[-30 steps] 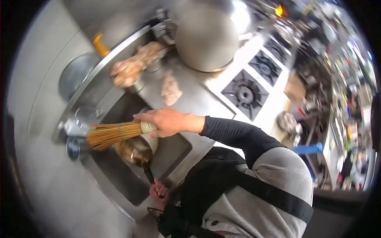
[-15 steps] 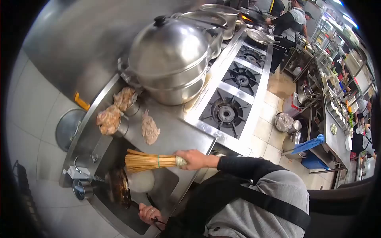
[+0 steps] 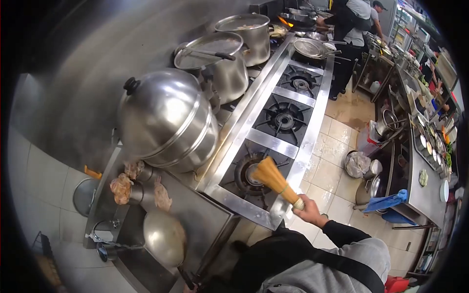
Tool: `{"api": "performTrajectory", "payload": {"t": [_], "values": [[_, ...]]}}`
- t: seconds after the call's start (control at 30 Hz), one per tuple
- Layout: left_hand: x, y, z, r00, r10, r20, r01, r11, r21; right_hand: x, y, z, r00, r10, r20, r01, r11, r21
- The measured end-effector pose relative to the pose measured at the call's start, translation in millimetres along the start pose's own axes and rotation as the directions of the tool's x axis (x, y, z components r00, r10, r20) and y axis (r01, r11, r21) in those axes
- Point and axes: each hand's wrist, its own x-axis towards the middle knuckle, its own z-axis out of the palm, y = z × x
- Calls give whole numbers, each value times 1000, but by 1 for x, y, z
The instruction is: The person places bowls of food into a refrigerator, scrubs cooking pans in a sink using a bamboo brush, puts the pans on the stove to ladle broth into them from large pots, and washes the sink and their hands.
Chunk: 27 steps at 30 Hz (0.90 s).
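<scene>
My right hand is closed round the bound end of a bamboo wok brush. The bristles fan out over the nearest burner. At the bottom edge my left hand shows only in part, closed on the dark handle of a wok. The wok is tilted above the sink, its pale metal surface catching the light. From the tap a thin stream of water runs toward the wok.
Raw poultry lies on the steel counter beside the sink. A large domed steamer and stock pots stand left of the burner row. Across the tiled floor is a worktable; a co-worker stands at the far stove.
My right hand has swung the brush away from the sink, to the right over the front burner. The wok has turned and lifted, now showing its broad pale surface. The camera view has shifted.
</scene>
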Motion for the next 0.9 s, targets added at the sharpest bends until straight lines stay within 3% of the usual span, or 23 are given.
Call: {"api": "performTrajectory", "payload": {"t": [0.03,0.07,0.1,0.13,0.17,0.2,0.23,0.27,0.33,0.4,0.43,0.47,0.5,0.53,0.6,0.63,0.67,0.73,0.8,0.83,0.87,0.9], "values": [[2,-1,2,998,60,28,-61,997,42,0,25,-9,997,10,-76,-7,999,43],[-19,49,7,987,140,82,-144,988,52,-8,38,-13,989,37,-144,-24,996,88],[-43,98,23,984,169,-63,-132,910,394,-16,52,-17,980,100,-174,-81,991,110],[-36,124,31,946,304,110,-324,896,305,-19,56,-27,965,159,-206,-135,983,126],[-33,164,51,923,340,179,-383,844,376,-24,61,-32,945,215,-246,-182,972,150],[-50,233,69,844,450,292,-522,816,250,-34,67,-34,930,237,-282,-190,965,182],[-22,241,98,835,411,366,-438,899,-8,-37,73,-35,914,243,-324,-180,961,212],[-27,297,124,713,592,375,-636,771,-8,-37,79,-34,899,244,-363,-161,957,242],[6,359,182,698,500,513,-532,841,-96,-45,106,-26,868,343,-359,-188,896,404],[37,419,246,621,607,496,-611,771,-179,-52,79,-37,859,395,-325,-204,848,489],[56,446,280,586,673,452,-723,686,-85,-54,73,-40,860,416,-294,-228,831,507],[71,474,312,598,679,426,-738,674,-36,-59,74,-43,856,441,-269,-254,813,524],[98,492,349,484,799,357,-837,541,-75,-63,89,-38,855,416,-309,-233,841,488],[111,512,379,406,892,196,-914,393,106,-67,97,-36,861,398,-317,-238,866,440],[114,554,408,530,799,283,-825,564,-47,-74,100,-31,863,384,-327,-214,866,452],[122,567,420,485,830,275,-841,529,-114,-76,86,-33,862,416,-290,-242,840,485],[113,583,414,449,848,281,-874,482,-60,-78,83,-30,861,428,-274,-249,826,505],[105,585,409,469,866,172,-850,496,-176,-79,98,-16,878,383,-288,-239,871,428],[118,563,400,461,856,234,-857,498,-134,-76,84,-14,889,404,-214,-262,834,485],[112,536,380,361,931,57,-930,364,-46,-71,76,-9,906,398,-143,-279,818,503],[105,512,351,348,937,29,-931,349,-109,-66,77,-4,928,359,-99,-269,831,487],[101,486,318,327,944,32,-909,324,-263,-58,79,3,968,224,-113,-149,877,456]]}}
